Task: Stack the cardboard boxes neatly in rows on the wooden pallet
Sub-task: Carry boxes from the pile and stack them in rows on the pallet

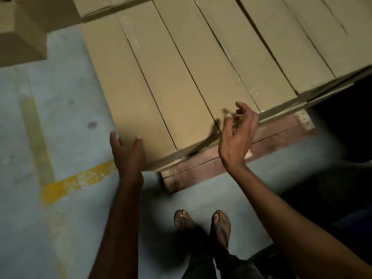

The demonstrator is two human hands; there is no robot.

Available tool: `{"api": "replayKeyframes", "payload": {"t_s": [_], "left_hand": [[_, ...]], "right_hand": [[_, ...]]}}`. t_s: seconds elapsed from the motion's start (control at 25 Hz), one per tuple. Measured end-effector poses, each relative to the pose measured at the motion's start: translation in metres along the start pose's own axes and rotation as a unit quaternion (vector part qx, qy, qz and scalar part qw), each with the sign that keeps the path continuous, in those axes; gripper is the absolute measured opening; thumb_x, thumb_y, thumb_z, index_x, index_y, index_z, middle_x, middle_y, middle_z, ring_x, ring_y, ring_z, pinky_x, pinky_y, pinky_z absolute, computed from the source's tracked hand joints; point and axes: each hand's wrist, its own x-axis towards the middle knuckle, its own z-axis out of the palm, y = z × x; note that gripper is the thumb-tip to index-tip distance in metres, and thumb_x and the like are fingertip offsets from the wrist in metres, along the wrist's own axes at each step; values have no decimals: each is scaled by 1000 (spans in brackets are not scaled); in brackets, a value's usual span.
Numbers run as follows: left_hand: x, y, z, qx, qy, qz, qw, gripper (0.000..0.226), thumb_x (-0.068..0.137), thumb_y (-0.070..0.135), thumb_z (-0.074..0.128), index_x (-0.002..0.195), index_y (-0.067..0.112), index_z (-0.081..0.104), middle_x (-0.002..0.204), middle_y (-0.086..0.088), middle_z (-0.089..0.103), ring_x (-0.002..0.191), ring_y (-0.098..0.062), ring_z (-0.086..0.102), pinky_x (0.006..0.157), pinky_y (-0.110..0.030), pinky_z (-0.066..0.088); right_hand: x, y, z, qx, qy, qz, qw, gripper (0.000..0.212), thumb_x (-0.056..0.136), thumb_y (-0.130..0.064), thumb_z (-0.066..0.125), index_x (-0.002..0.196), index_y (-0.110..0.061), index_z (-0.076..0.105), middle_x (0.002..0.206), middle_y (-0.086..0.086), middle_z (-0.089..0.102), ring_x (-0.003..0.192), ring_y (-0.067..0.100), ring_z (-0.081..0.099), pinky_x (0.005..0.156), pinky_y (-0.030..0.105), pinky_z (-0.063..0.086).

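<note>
Several long brown cardboard boxes lie side by side in a row on a reddish wooden pallet [201, 174]. The leftmost box [124, 93] overhangs the pallet's near left corner. My left hand [126, 152] holds that box's near end, with thumb and fingers spread against its corner and edge. My right hand [237, 133] hovers in the air just in front of the near ends of the middle boxes [181, 87], fingers loosely spread and holding nothing. More boxes [291, 43] fill the row to the right.
A second layer box [100, 7] sits on the row at the far end. Other stacked cartons [22, 41] stand at the upper left on the grey concrete floor [60, 117]. Yellow floor tape [78, 180] runs left of the pallet. My sandalled feet [201, 224] stand just before it.
</note>
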Motion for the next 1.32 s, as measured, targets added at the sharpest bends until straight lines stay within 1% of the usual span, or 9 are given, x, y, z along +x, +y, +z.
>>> {"api": "replayKeyframes", "payload": {"t_s": [0.04,0.12,0.2,0.48,0.64,0.76,0.88,1.04,1.32], "left_hand": [[0,-1,0,25,-12,-12,1000,86,87,36,71,160,16,30,161,-6,39,146,-22,41,122,-36,32],[1,-4,-3,77,-22,0,997,82,91,38,71,159,14,33,161,-6,40,146,-23,41,122,-35,31],[2,-12,-8,71,-31,16,997,87,80,53,70,154,18,41,154,-6,50,139,-25,50,117,-43,40],[-2,-15,-17,102,-60,30,993,80,86,43,74,154,16,41,149,-7,55,134,-27,54,114,-44,43],[-5,-8,-21,101,-83,15,991,75,90,30,77,154,17,41,145,-7,58,130,-27,57,111,-39,45],[0,8,-38,97,-166,-6,981,69,85,18,82,146,18,50,133,-5,65,122,-28,62,105,-38,49],[5,35,-65,51,-226,-14,973,77,84,15,80,152,20,44,142,3,56,133,-25,54,110,-38,45],[15,70,-117,-11,-256,-15,967,58,98,7,66,151,17,45,152,-3,49,136,-25,50,111,-41,44],[95,93,-171,-26,-279,0,960,45,102,7,57,146,18,52,142,-2,61,128,-17,58,114,-44,44]], "right_hand": [[9,-3,-2,-66,-58,-32,996,35,95,-28,58,131,-27,60,126,-6,46,117,19,48,93,41,49],[18,-6,-2,-242,-148,-106,953,40,94,-38,58,133,-30,61,135,0,47,120,25,42,94,48,45],[13,-5,-1,-322,-185,-134,919,42,96,-43,56,137,-31,59,145,2,45,123,30,40,93,49,40],[2,-8,-5,-333,-190,-131,914,40,98,-39,52,137,-32,59,154,2,40,130,31,37,94,49,37],[6,-19,-13,-377,-253,-116,883,43,101,-39,52,144,-32,49,158,3,31,136,31,31,100,51,36],[7,-47,-19,-372,-318,-88,868,53,97,-29,57,148,-27,44,160,6,29,140,32,29,108,53,35],[-7,-89,-19,-320,-325,-66,888,61,92,-21,61,151,-22,44,159,6,34,141,29,31,112,50,36],[-51,-140,1,-242,-293,-45,924,49,93,-20,63,142,-20,54,149,5,47,136,23,37,110,40,38],[-113,-195,94,-233,-303,-40,923,48,91,-20,64,139,-19,57,146,6,49,135,25,39,113,36,36]]}}
